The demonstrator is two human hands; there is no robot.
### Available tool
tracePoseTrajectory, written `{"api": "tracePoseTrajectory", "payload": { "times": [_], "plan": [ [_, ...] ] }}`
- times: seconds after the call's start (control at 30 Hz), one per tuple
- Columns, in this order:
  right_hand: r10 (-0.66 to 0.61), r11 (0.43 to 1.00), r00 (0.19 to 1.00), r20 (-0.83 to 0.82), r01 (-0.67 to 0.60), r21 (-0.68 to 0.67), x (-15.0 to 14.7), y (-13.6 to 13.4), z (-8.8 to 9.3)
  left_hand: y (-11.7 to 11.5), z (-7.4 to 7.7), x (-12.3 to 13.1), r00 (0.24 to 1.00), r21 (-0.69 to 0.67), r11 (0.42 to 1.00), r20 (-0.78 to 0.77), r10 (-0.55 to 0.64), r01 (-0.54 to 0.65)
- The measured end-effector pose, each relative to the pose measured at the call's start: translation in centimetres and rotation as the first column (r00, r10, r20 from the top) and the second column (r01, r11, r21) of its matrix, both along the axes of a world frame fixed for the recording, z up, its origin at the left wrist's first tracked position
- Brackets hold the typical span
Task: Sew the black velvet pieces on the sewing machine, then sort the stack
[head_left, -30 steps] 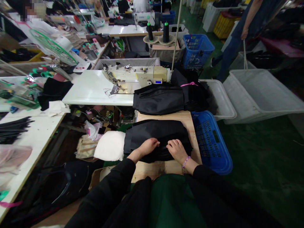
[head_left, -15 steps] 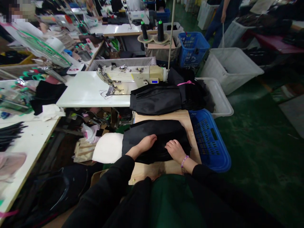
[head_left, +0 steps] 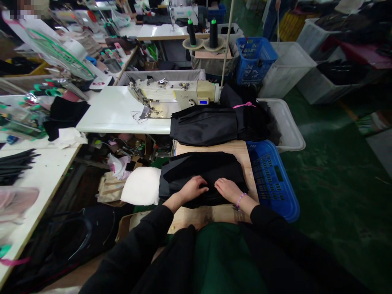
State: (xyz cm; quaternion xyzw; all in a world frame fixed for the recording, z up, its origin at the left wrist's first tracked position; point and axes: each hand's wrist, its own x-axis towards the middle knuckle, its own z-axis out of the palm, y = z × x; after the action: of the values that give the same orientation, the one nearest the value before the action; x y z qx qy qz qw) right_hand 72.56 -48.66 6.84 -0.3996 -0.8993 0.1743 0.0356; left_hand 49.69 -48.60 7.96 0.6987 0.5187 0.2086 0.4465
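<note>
A stack of black fabric pieces (head_left: 211, 163) lies in front of me on a light wooden board (head_left: 211, 214). My left hand (head_left: 193, 188) rests on the stack's near middle, its fingers stretched over the cloth and its thumb apart. A short way to the right, my right hand (head_left: 229, 190) has its bent fingers pressed together on the same black fabric; its fingertips are partly lost against the dark cloth. Past the stack, a second pile of black fabric (head_left: 204, 127) lies at the sewing machine (head_left: 174, 92). A white padded piece (head_left: 141, 185) adjoins the stack's left end.
A blue basket (head_left: 289, 196) stands at the board's right. Behind it are a white tub (head_left: 295, 126) and a black bundle with a pink tie (head_left: 245, 105). A white table (head_left: 58, 171) runs along my left. Thread cones (head_left: 213, 34) stand beyond the machine.
My view has shifted slightly. The left hand's fingers have moved a little right, closer to the right hand, and the thumb now shows. The top cloth's sheen and folds look different.
</note>
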Motion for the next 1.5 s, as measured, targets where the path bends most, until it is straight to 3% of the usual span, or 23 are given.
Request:
{"api": "tracePoseTrajectory", "payload": {
  "times": [0.1, 0.2, 0.43, 0.63, 0.83, 1.1, 1.2, 1.33, 1.43, 1.5],
  "plan": [
    [-0.055, 0.999, 0.998, -0.006, 0.055, -0.002, 0.2, 0.2, 0.4, -2.0, -1.4, 0.2, 0.999, -0.060, 0.998, -0.032, 0.002, -0.004],
    [-0.040, 0.999, 0.999, -0.017, 0.041, 0.025, 0.5, -0.2, 1.2, -1.9, -1.9, 0.1, 0.998, -0.083, 0.996, -0.051, 0.031, -0.035],
    [0.068, 0.996, 0.998, -0.012, -0.067, 0.061, -0.1, -1.2, 1.5, -0.8, -2.2, -0.1, 0.991, -0.122, 0.986, -0.074, 0.109, -0.118],
    [0.039, 0.997, 0.999, 0.010, -0.040, 0.069, -0.6, -1.0, 0.4, -0.6, -1.3, 0.0, 0.961, 0.007, 0.963, -0.047, 0.271, -0.271],
    [-0.051, 0.997, 0.997, -0.065, 0.055, 0.062, -0.4, -0.6, -0.2, -1.4, 0.5, 0.1, 0.996, 0.092, 0.993, -0.042, 0.080, -0.076],
    [-0.047, 0.995, 0.988, -0.149, 0.059, 0.077, -0.4, -0.5, 0.6, -1.5, -0.4, 0.6, 0.982, 0.096, 0.995, -0.188, 0.007, 0.011],
    [-0.032, 0.995, 0.992, -0.125, 0.043, 0.092, -0.4, -1.2, 1.2, -1.1, 0.0, 0.5, 0.974, 0.119, 0.993, -0.226, 0.018, 0.010],
    [0.045, 0.998, 0.998, -0.047, -0.043, 0.044, -0.5, -1.9, 0.9, 0.6, 1.8, 0.2, 0.961, 0.177, 0.984, -0.276, 0.022, 0.028],
    [0.066, 0.998, 0.998, 0.022, -0.065, -0.007, -0.7, -1.9, 0.3, 3.3, 2.9, -0.3, 0.928, 0.272, 0.962, -0.357, 0.112, -0.011],
    [0.090, 0.995, 0.995, 0.054, -0.088, -0.040, -0.8, -1.6, 0.1, 4.9, 3.1, -0.6, 0.864, 0.329, 0.944, -0.463, 0.196, -0.037]
  ]
}}
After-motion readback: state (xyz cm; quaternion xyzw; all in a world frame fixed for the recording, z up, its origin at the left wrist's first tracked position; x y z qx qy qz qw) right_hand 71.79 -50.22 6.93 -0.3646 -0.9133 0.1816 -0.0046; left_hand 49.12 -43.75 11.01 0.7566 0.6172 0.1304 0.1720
